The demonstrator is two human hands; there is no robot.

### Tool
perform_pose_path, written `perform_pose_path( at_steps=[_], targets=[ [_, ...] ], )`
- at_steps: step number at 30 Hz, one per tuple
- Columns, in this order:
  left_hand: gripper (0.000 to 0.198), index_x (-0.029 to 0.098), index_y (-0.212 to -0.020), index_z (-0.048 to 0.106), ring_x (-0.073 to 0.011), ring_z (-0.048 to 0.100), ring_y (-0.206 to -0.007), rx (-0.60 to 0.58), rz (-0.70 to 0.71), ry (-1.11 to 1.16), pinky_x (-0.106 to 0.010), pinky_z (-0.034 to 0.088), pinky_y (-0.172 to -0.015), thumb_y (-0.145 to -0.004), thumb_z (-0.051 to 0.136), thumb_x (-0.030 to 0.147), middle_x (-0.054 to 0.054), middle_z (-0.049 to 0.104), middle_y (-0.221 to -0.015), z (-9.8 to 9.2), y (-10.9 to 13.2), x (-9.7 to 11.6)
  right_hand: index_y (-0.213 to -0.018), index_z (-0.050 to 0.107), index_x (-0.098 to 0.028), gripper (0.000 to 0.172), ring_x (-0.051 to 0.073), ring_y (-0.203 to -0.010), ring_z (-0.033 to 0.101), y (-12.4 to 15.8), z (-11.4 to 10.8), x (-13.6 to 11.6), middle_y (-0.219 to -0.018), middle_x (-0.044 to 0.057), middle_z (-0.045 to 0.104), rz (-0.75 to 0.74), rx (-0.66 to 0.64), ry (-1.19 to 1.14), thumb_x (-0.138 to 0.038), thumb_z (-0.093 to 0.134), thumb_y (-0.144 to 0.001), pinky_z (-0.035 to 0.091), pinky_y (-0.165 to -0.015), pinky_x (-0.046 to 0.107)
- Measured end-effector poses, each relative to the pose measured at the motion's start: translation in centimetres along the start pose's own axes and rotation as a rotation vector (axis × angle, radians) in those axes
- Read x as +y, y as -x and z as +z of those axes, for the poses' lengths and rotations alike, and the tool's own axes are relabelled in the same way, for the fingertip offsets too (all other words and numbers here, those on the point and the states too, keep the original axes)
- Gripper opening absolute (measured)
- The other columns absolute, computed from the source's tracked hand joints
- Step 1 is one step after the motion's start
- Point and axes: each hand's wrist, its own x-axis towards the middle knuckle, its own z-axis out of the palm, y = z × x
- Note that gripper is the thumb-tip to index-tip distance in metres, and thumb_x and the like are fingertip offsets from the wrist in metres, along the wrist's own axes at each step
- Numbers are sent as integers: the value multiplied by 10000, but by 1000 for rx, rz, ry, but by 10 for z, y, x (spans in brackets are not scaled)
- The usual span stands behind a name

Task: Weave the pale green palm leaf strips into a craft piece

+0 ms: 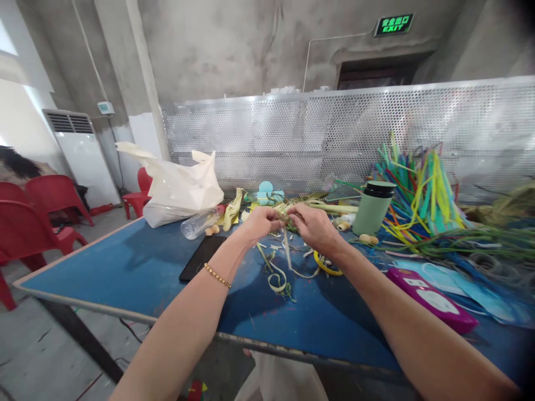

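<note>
Over the middle of the blue table, my left hand (264, 223) and my right hand (311, 224) meet with fingertips pinched. Between them is a small bunch of pale green plant strips (284, 210); the fingers hide part of it. One pale strip (287, 250) hangs from the hands to the tabletop. Below lie a curled strip (276, 281) and green scraps. A yellow tape roll (327, 264) sits under my right forearm. Left of my left wrist lies a black phone (201, 258).
A white plastic bag (179, 186) and a clear bottle (200, 223) stand at back left. To the right are a green tumbler (374, 209), colourful strips (430, 192), a purple box (432, 301) and blue masks (463, 287). A perforated metal panel (292, 131) closes the back.
</note>
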Motion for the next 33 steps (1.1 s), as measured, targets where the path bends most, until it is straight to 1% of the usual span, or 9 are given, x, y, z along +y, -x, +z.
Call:
perform_pose_path(
  at_steps=[3, 6, 9, 11, 13, 18, 22, 27, 33],
  targets=[
    [258, 111, -653, 600, -65, 407, -513, 14, -26, 69, -233, 274, -528, -597, 797, 269, 25, 523, -553, -2, 0, 2, -878, 670, -173, 183, 195, -792, 637, -1, -2, -1, -855, 78, 718, 5, -9, -68, -182, 487, -865, 433, -735, 286],
    [226, 114, -665, 587, -73, 455, -518, 37, -35, 85, -224, 305, -531, -612, 786, 206, 18, 548, -556, -2, 0, 2, -791, 683, -176, 165, 190, -746, 640, -2, -2, 0, -782, 60, 718, 67, -9, -152, -231, 534, -835, 446, -707, 284],
    [163, 108, -707, 606, -74, 469, -527, 21, -25, 92, -219, 316, -531, -647, 747, 163, 16, 553, -568, -2, 1, 3, -752, 686, -173, 162, 183, -690, 634, -3, -1, 1, -714, 44, 705, 139, 24, -228, -266, 564, -803, 452, -671, 277],
    [153, 105, -750, 626, -74, 473, -537, -5, -12, 97, -220, 316, -530, -671, 731, 183, 11, 564, -599, -2, 1, 3, -740, 687, -169, 148, 179, -672, 630, -3, -1, 2, -699, 41, 700, 167, 44, -225, -255, 574, -784, 449, -664, 271],
    [193, 105, -745, 628, -73, 457, -536, -15, 5, 83, -225, 308, -526, -676, 745, 242, 10, 556, -605, -1, 1, 3, -735, 687, -166, 134, 174, -662, 626, -3, -1, 0, -692, 39, 697, 176, 51, -204, -232, 576, -771, 443, -662, 265],
    [339, 114, -616, 579, -58, 356, -507, 67, 53, 34, -230, 249, -510, -612, 806, 366, 42, 463, -523, 2, -2, -3, -731, 684, -169, 128, 167, -663, 621, -1, -1, -4, -677, 32, 691, 151, 31, -203, -210, 572, -779, 429, -653, 256],
    [361, 117, -601, 590, -69, 384, -516, 50, 31, 17, -237, 271, -519, -588, 809, 403, 25, 497, -528, 1, -2, -3, -734, 675, -175, 132, 176, -686, 628, 0, -2, -6, -710, 43, 703, 122, 34, -197, -232, 578, -802, 426, -652, 264],
    [324, 112, -580, 597, -69, 392, -510, 28, -5, 24, -236, 283, -521, -554, 816, 351, 23, 500, -511, 0, 2, 3, -776, 687, -182, 110, 184, -736, 641, 1, -2, -7, -785, 48, 722, 57, 40, -127, -205, 586, -813, 422, -695, 276],
    [246, 109, -550, 588, -61, 379, -497, 18, -29, 26, -236, 291, -528, -558, 787, 255, 33, 485, -496, 1, 4, 7, -771, 697, -191, 113, 170, -698, 626, 0, 1, -6, -748, 27, 713, 27, 32, -94, -195, 594, -817, 397, -667, 266]
  ],
)
